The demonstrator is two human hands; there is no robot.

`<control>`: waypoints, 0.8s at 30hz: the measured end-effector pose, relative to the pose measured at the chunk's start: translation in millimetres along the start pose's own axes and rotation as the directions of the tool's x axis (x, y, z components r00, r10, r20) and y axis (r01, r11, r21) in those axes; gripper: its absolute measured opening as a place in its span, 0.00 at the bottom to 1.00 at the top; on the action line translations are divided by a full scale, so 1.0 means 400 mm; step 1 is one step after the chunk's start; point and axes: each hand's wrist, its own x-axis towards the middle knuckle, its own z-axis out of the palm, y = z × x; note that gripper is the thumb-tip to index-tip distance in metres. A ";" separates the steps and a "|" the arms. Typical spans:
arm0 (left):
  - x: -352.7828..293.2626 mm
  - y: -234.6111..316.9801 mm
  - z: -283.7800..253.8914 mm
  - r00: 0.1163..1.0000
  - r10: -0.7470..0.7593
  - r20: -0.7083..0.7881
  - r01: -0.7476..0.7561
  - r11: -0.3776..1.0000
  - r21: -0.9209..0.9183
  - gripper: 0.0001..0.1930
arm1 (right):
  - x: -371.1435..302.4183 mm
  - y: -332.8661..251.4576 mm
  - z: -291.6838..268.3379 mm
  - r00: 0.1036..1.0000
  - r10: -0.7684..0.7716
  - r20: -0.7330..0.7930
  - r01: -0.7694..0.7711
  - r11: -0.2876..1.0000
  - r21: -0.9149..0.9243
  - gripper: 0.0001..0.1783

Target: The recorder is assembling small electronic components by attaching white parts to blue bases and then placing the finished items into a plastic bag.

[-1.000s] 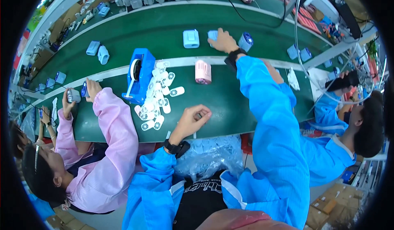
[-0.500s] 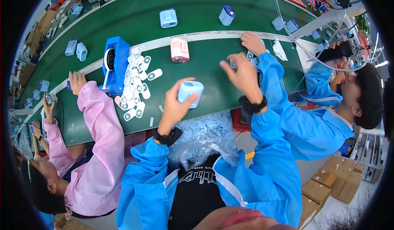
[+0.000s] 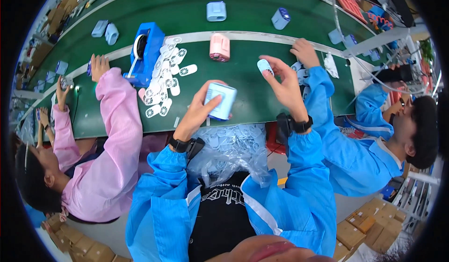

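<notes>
My left hand is wrapped round a light blue, box-shaped plastic housing with rounded corners, held just above the green bench. To its right, my right hand pinches a small light blue oval cover plate with a round, spoked pattern between thumb and fingers. Housing and plate are apart. More blue cover plates lie beyond my right hand, partly hidden by a neighbour's sleeve. A pink housing stands on the bench ahead, and a pile of white cover plates spreads to the left.
A blue tape dispenser stands beside the white pile. Past a pale rail, several blue housings sit on the green belt. Co-workers in pink and blue sleeves reach in from both sides. A plastic bag of blue parts lies at my lap.
My right hand has come away from the blue plates with one pinched in its fingers. My left hand has turned the housing so another side shows. The whole view has shifted slightly.
</notes>
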 end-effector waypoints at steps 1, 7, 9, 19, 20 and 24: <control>-0.010 0.038 0.027 0.995 0.027 0.101 -0.022 0.998 -0.052 0.30 | -0.016 -0.046 0.018 0.990 -0.142 0.021 0.136 0.975 0.176 0.13; -0.055 0.082 0.078 0.935 0.334 0.120 -0.330 0.942 -0.056 0.37 | -0.100 -0.221 0.065 0.890 -0.450 0.077 0.376 0.818 0.434 0.19; -0.072 0.096 0.075 0.922 0.375 0.092 -0.376 0.927 -0.004 0.39 | -0.111 -0.240 0.068 0.844 -0.526 0.101 0.435 0.783 0.444 0.20; -0.105 0.106 0.075 0.853 0.508 0.121 -0.506 0.748 0.430 0.47 | -0.174 -0.269 0.054 0.920 -0.392 0.025 0.383 0.909 0.167 0.16; -0.103 0.102 0.074 0.845 0.520 0.123 -0.519 0.744 0.421 0.47 | -0.179 -0.267 0.054 0.936 -0.351 0.006 0.341 0.914 0.220 0.16; -0.098 0.088 0.078 0.822 0.555 0.128 -0.559 0.741 0.373 0.47 | -0.173 -0.284 0.046 0.879 -0.471 0.074 0.466 0.881 0.078 0.21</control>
